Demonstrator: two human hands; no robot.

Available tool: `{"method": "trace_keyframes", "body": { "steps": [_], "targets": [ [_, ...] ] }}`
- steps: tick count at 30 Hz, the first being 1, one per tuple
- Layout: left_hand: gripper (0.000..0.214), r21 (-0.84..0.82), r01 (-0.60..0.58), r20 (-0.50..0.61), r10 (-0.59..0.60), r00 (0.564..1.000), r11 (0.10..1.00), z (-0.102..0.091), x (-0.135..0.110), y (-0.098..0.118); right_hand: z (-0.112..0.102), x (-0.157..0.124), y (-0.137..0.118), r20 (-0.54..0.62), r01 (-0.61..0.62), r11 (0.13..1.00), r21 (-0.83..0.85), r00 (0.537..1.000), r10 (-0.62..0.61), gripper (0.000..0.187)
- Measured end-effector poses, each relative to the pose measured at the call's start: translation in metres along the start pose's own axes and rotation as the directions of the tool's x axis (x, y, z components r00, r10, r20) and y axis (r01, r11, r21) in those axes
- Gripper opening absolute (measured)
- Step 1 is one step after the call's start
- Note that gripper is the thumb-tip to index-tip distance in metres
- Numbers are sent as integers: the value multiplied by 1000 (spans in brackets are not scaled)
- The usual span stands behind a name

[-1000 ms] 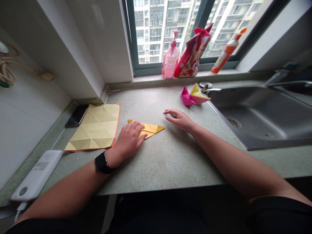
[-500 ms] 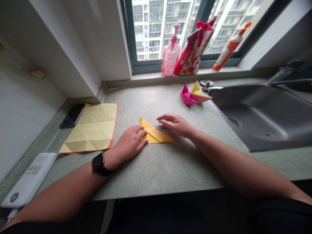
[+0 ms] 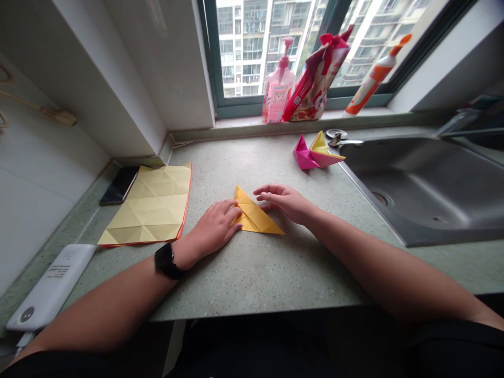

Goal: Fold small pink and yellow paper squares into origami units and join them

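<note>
Shifted since the earlier frame: the folded yellow paper triangle has turned slightly clockwise and sits a little further right, mid-worktop. The left hand lies flat-wristed, fingers together and lightly curled, fingertips at the triangle's left edge, with no pinch seen. The right hand hovers at the upper slanted edge, fingers loosely apart and curved; contact cannot be confirmed. The paper is judged light, soft and easily creased; it is best taken by its edges or pinned flat. Further left lies a creased yellow sheet with orange edges, beside a phone and a white power bank. A pink-and-yellow origami model stands near the steel sink.
</note>
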State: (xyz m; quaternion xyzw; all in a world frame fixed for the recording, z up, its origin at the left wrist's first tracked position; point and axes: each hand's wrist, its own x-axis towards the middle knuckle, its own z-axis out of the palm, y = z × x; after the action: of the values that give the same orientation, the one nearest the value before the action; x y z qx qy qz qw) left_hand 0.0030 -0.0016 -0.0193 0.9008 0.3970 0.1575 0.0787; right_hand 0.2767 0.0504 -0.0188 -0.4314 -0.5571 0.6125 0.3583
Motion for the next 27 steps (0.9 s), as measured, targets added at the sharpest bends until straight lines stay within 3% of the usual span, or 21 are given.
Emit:
{"method": "trace_keyframes", "body": {
  "steps": [6,15,20,27],
  "targets": [
    [30,-19,4,-15,-4,1000,1000,2,4,-3,2,0,-1,-10,-38,998,56,999,38,38],
    [34,-80,-16,-75,10,997,997,6,5,-7,3,0,6,10,1,978,-207,1000,2,58],
    [39,-128,-21,-89,9,996,991,7,5,-10,3,3,12,78,58,972,-228,996,-41,65],
    [86,-195,-35,-134,9,991,980,9,3,-16,4,0,4,17,91,986,-141,996,-89,69]
  ]
}}
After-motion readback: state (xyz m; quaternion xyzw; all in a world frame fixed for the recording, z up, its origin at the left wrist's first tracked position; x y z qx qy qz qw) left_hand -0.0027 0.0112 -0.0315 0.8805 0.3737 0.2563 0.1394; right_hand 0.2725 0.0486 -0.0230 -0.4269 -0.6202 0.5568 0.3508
